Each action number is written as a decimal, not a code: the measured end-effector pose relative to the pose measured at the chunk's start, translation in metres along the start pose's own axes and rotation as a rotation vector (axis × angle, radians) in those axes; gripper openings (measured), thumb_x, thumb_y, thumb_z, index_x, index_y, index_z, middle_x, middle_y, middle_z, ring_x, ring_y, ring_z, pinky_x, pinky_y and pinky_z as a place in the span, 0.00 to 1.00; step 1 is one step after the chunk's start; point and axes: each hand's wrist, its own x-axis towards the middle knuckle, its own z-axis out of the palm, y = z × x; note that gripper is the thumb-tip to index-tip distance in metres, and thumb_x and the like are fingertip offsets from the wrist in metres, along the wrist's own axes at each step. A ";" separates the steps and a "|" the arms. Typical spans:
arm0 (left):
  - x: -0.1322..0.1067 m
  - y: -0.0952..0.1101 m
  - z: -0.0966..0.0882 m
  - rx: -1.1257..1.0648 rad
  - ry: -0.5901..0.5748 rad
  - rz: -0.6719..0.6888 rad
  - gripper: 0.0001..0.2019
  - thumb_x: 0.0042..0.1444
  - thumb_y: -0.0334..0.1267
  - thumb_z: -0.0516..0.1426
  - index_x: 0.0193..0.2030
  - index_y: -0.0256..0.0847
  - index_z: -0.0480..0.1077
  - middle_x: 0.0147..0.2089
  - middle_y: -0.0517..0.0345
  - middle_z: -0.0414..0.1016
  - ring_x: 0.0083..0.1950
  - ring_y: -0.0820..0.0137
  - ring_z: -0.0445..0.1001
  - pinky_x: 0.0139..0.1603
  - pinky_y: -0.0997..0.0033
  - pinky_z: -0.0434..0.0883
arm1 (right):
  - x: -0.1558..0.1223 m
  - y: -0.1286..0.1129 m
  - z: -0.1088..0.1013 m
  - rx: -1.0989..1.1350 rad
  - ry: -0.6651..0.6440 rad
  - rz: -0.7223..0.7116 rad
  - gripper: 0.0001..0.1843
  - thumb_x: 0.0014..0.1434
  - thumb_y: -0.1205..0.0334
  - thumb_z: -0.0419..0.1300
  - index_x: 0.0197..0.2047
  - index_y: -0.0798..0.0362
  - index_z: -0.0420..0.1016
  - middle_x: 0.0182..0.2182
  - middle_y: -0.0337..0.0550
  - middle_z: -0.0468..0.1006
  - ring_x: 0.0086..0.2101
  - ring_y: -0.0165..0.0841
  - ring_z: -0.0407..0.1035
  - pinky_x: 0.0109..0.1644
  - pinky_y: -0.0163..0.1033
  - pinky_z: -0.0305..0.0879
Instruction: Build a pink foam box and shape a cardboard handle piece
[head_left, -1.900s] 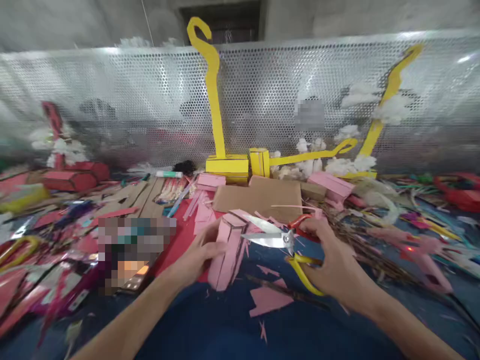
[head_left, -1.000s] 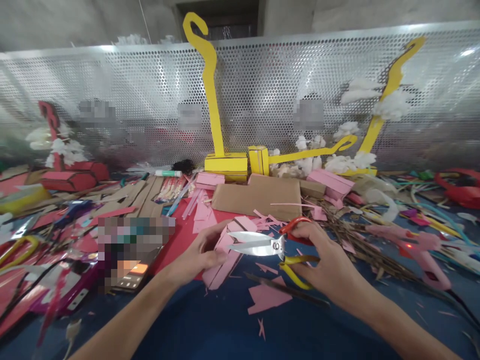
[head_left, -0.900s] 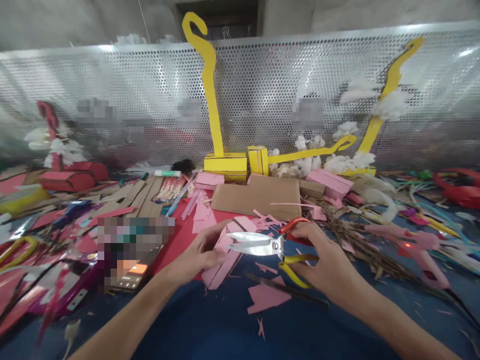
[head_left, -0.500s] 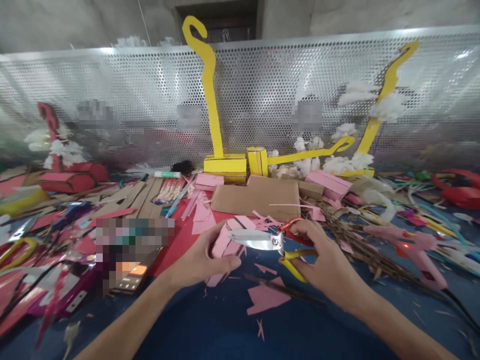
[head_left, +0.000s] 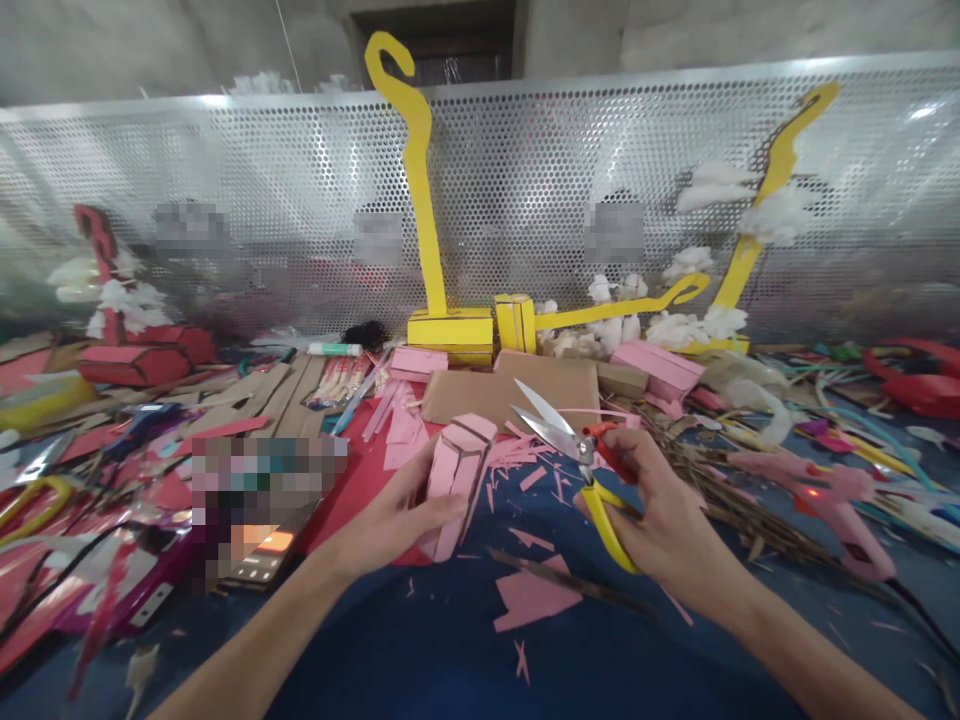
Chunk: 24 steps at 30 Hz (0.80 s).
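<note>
A pink many-sided paper-covered box [head_left: 459, 462] is gripped in my left hand [head_left: 401, 515], its thumb pressed along the near side. Dark seams show along the box's edges. My right hand [head_left: 656, 500] holds a pair of scissors [head_left: 586, 452] with one red and one yellow handle. Their blades are parted and point up and to the left, apart from the box. Below the hands lies a jagged pink paper piece [head_left: 536, 597], with a dark narrow strip [head_left: 574, 580] across it. Thin pink paper scraps [head_left: 521, 452] are scattered between the hands.
Brown cardboard [head_left: 517, 392] lies behind the box. A yellow hooked cardboard piece [head_left: 424, 200] stands against a perforated metal panel [head_left: 300, 200]. At right rests a pink glue gun [head_left: 814, 492] with a lit light and cord. A phone [head_left: 259, 560] lies left.
The scissors have moved away from the box and swung upward, their blades now parted. The box in my left hand has turned more upright.
</note>
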 end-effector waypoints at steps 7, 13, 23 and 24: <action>0.011 -0.005 0.012 0.270 0.414 0.382 0.42 0.45 0.36 0.72 0.63 0.51 0.56 0.61 0.50 0.67 0.62 0.57 0.70 0.64 0.50 0.69 | -0.004 -0.003 0.000 0.165 -0.187 0.053 0.17 0.65 0.53 0.60 0.54 0.47 0.62 0.41 0.42 0.74 0.39 0.36 0.70 0.43 0.38 0.72; 0.014 -0.009 0.011 0.347 0.543 0.545 0.40 0.45 0.35 0.72 0.57 0.54 0.54 0.63 0.51 0.67 0.61 0.55 0.72 0.62 0.46 0.69 | -0.007 -0.009 0.004 0.127 -0.269 0.077 0.21 0.61 0.55 0.64 0.54 0.49 0.65 0.47 0.47 0.77 0.43 0.39 0.74 0.47 0.42 0.74; 0.020 -0.004 0.009 0.448 0.582 0.833 0.37 0.42 0.30 0.72 0.53 0.52 0.57 0.54 0.56 0.73 0.52 0.61 0.77 0.58 0.49 0.71 | -0.013 -0.010 0.019 0.134 -0.318 0.169 0.21 0.55 0.60 0.68 0.51 0.47 0.71 0.46 0.43 0.80 0.43 0.39 0.76 0.46 0.41 0.76; 0.020 -0.003 0.009 0.454 0.587 0.822 0.36 0.42 0.31 0.72 0.53 0.52 0.57 0.53 0.57 0.74 0.51 0.61 0.77 0.57 0.49 0.72 | -0.013 -0.009 0.019 0.134 -0.312 0.180 0.20 0.55 0.60 0.67 0.51 0.48 0.71 0.45 0.43 0.81 0.41 0.38 0.77 0.43 0.41 0.76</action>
